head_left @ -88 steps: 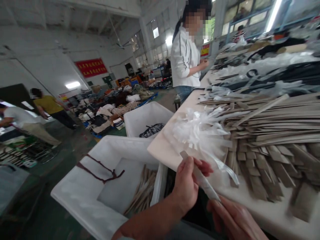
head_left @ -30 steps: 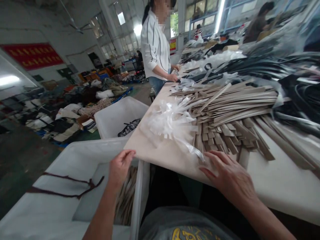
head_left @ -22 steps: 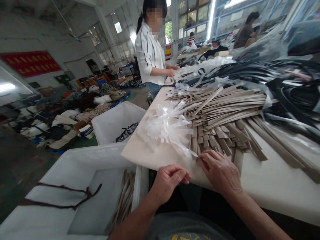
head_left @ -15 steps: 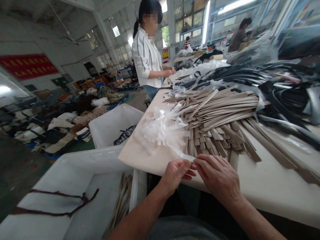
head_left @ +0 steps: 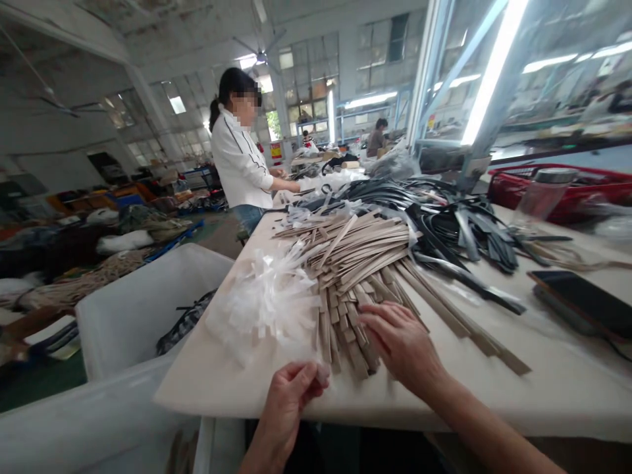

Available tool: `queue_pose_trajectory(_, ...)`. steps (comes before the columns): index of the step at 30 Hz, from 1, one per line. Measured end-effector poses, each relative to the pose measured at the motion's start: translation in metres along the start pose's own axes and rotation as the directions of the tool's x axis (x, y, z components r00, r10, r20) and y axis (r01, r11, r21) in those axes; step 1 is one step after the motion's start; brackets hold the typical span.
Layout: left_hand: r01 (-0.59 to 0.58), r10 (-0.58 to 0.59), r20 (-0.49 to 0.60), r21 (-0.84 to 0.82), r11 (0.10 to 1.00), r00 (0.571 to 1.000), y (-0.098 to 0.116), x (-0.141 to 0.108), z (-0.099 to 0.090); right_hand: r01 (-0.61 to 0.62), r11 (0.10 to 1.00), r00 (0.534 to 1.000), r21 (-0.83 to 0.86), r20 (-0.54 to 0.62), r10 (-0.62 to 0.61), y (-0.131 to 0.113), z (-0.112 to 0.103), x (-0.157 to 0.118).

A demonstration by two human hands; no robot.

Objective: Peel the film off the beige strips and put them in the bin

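Bright, even light falls from overhead fluorescent tubes (head_left: 491,72) and distant windows (head_left: 309,79); one tube glares, edges bow with wide-angle distortion, and far detail looks perhaps slightly soft.

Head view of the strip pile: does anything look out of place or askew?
Yes: one tan strip lies diagonally across the top of the fanned pile, against the others, and a few long strips splay loose across the white table.

Beige strips (head_left: 355,250), black straps (head_left: 459,227), translucent white plastic (head_left: 266,303), red basket (head_left: 557,191)
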State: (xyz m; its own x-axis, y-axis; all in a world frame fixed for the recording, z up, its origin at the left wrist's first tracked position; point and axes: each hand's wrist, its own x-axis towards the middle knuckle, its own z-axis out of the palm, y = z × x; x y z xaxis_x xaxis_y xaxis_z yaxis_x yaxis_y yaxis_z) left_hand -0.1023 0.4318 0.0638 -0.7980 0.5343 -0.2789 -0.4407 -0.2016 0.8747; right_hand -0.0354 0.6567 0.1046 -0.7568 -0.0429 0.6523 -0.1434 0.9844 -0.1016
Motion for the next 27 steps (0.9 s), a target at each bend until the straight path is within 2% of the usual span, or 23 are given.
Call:
queue_pose_trajectory(4, -0.023, 0.012, -0.095, -0.117, 0.993, 0.995, -0.006, -0.001, -0.002, -0.064, 0.982, 0.991, -0.178, 0.102, 0.083, 0.072, 0.006, 0.031)
queue_pose_trajectory(7, -0.047, 0.024, -0.142, -0.164, 0.985, 0.99, -0.007, -0.002, 0.0, -0.009, 0.97, 0.972, -0.243, 0.224, 0.065, 0.104, 0.02, 0.057)
queue_pose_trajectory(11, -0.083, 0.062, -0.143, -0.149, 0.985, 0.988, -0.007, -0.004, 0.003, 0.081, 0.962, 0.938, -0.263, 0.345, 0.015, 0.115, 0.039, 0.083)
queue_pose_trajectory(15, -0.059, 0.05, -0.077, -0.109, 0.992, 0.996, -0.005, -0.005, 0.002, 0.058, 0.955, 0.935, -0.291, 0.352, 0.051, 0.114, 0.047, 0.093)
queue_pose_trajectory(19, -0.058, 0.049, -0.075, -0.12, 0.991, 0.996, -0.004, -0.004, 0.002, 0.018, 0.964, 0.962, -0.264, 0.268, 0.056, 0.118, 0.039, 0.087)
queue_pose_trajectory(23, -0.069, 0.052, -0.12, -0.14, 0.988, 0.991, -0.006, -0.003, 0.005, -0.057, 0.984, 0.997, -0.168, 0.043, 0.065, 0.125, 0.016, 0.087)
queue_pose_trajectory(25, -0.074, 0.055, -0.144, -0.136, 0.988, 0.988, -0.007, -0.002, 0.005, -0.132, 0.987, 0.984, -0.093, -0.13, 0.119, 0.127, -0.007, 0.094)
queue_pose_trajectory(27, -0.067, 0.047, -0.145, -0.134, 0.989, 0.988, -0.008, -0.001, 0.004, -0.21, 0.978, 0.932, -0.002, -0.302, 0.2, 0.124, -0.038, 0.102)
